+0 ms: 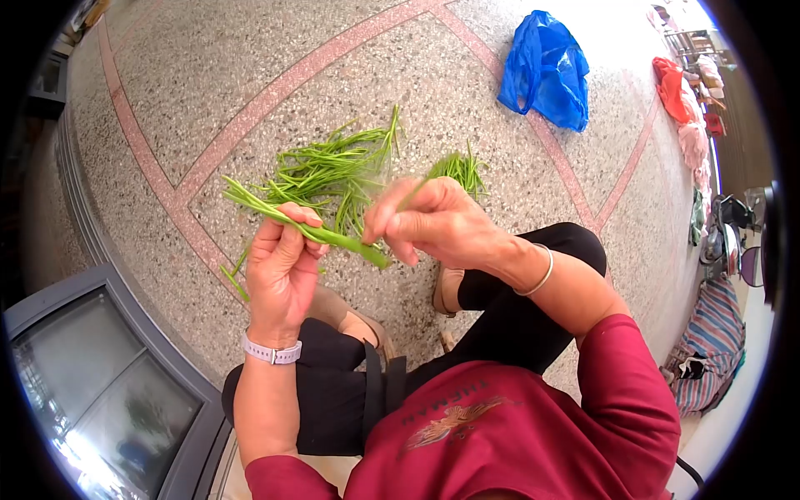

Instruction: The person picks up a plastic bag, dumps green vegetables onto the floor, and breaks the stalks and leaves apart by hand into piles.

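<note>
Bundle of slender green stalks [354, 244] is in the air above the floor, slanting across from upper left to lower right. Left hand [282, 260] closed on it mid-length, thumb against fingers, both ends projecting. Right hand [446, 225] just beside the lower-right end, fingers curled, blurred; a thin green strand [431, 171] appears to run through them, but cannot tell how firmly it is gripped or whether the fingertips touch the bundle. Judgement on handling: the left pinch wants to be snug enough to keep the stalks parallel, yet light, since tender stems would likely bruise or crease. Working close to the left fingers should limit bending; one strand at a time, drawn along its length, seems less apt to snag its neighbours. Evening the ends would make odd pieces easier to spot. Below and beyond the hands: larger pile of stalks [321, 171], tangled, pointing several ways; smaller pile [462, 172] apart to its right. Keeping the two from mixing looks prudent. Farther out, crumpled blue plastic bag [546, 75] on speckled terrazzo floor [225, 75], well apart from both piles.
</note>
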`<state>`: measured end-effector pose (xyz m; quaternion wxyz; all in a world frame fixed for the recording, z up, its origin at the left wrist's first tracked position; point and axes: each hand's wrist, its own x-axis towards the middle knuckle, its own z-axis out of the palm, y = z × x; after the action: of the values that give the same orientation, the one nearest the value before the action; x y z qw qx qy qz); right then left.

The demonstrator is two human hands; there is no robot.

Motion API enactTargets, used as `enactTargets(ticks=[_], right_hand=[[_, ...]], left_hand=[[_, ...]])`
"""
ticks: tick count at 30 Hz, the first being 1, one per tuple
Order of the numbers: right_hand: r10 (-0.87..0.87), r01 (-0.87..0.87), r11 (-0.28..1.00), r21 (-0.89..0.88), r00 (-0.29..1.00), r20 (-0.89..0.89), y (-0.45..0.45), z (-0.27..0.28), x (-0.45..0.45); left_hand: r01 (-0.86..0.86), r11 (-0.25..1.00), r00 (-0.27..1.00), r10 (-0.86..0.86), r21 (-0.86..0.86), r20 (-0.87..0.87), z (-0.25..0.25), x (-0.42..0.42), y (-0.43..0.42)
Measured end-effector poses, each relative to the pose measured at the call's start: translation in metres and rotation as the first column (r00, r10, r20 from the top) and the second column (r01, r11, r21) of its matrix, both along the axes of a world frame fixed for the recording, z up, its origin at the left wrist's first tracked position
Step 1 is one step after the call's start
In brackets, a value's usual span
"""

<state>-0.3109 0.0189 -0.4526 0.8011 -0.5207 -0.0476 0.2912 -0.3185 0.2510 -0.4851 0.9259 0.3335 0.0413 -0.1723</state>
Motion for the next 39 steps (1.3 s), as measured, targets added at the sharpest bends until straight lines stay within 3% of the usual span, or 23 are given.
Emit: enactTargets(ticks=[4,7,9,10,12,13,14,16,18,19,21,26,29,32,33,35,36,37,38,39], right_hand=[[0.126,-0.108,0.991,-0.073,0.934,0.335,-0.001,0.019,-0.003],[0.234,-0.131,0.968,-0.213,0.775,0.587,0.001,0.021,-0.012],[0.300,-0.257,0.953,-0.162,0.720,0.625,0.003,0.021,-0.023],[0.329,-0.319,0.938,-0.138,0.688,0.646,0.004,0.022,-0.031],[0.500,-0.526,0.844,-0.100,0.707,0.500,0.007,0.020,-0.055],[0.488,-0.504,0.857,-0.105,0.730,0.479,0.009,0.011,-0.057],[0.387,-0.339,0.920,-0.198,0.703,0.597,0.007,0.002,-0.051],[0.256,-0.140,0.936,-0.324,0.902,0.348,0.008,0.004,-0.031],[0.218,-0.121,0.867,-0.483,0.964,0.150,0.014,0.016,-0.010],[0.163,-0.106,0.823,-0.557,0.985,0.053,0.017,0.020,-0.005],[0.143,-0.040,0.810,-0.585,0.981,0.131,0.024,0.011,-0.004],[0.120,-0.061,0.819,-0.570,0.990,0.068,0.029,-0.003,-0.003],[0.018,-0.031,0.888,-0.459,0.999,-0.032,0.029,0.000,-0.004],[-0.166,0.180,0.963,-0.199,0.982,0.086,0.036,-0.015,-0.009],[-0.072,0.166,0.950,-0.266,0.941,0.329,0.036,-0.020,-0.013],[0.168,0.190,0.900,-0.392,0.680,0.714,0.034,-0.025,-0.023],[0.685,0.080,0.605,-0.792,0.455,0.569,0.031,0.009,-0.027],[0.431,-0.135,0.890,-0.435,0.560,0.707,0.037,0.003,-0.043],[0.388,-0.326,0.915,-0.238,0.551,0.739,0.043,0.004,-0.060],[0.392,-0.363,0.909,-0.206,0.572,0.721,0.045,0.006,-0.065]], left_hand=[[-0.038,0.998,0.999,0.036,0.053,0.035,0.002,-0.003,0.001],[-0.049,0.999,0.999,0.048,0.023,0.019,0.000,-0.007,0.002],[-0.065,0.995,0.998,0.064,-0.080,-0.019,-0.002,-0.008,0.003],[-0.163,0.984,0.987,0.162,-0.077,-0.018,-0.009,0.000,0.021],[-0.368,0.927,0.930,0.368,-0.068,-0.010,-0.011,0.024,0.065],[-0.329,0.943,0.944,0.329,0.058,0.008,-0.008,0.021,0.063],[-0.273,0.944,0.961,0.275,0.184,0.016,-0.002,0.014,0.057],[-0.133,0.919,0.990,0.143,0.370,-0.002,0.006,0.002,0.032],[0.033,0.872,0.999,-0.013,0.488,-0.044,0.005,-0.005,0.008],[0.066,0.872,0.998,-0.056,0.485,-0.034,0.001,-0.005,0.003],[0.138,0.864,0.989,-0.143,0.484,-0.025,-0.005,-0.009,-0.006],[0.139,0.893,0.990,-0.112,0.427,-0.087,-0.007,-0.012,-0.014],[0.118,0.945,0.988,-0.080,0.305,-0.135,-0.009,-0.010,-0.015],[0.072,0.978,0.979,-0.031,0.198,-0.201,-0.009,-0.007,-0.014],[0.077,0.979,0.976,-0.035,0.190,-0.215,-0.008,-0.006,-0.014],[0.065,0.979,0.973,-0.020,0.191,-0.228,-0.014,-0.005,-0.009],[0.048,0.979,0.974,-0.001,0.200,-0.228,-0.025,-0.004,-0.002],[0.029,0.977,0.973,0.020,0.210,-0.228,-0.030,-0.002,0.003],[-0.003,0.967,0.974,0.061,0.256,-0.219,-0.028,0.000,0.009],[-0.033,0.954,0.974,0.098,0.299,-0.204,-0.023,0.006,0.014]])
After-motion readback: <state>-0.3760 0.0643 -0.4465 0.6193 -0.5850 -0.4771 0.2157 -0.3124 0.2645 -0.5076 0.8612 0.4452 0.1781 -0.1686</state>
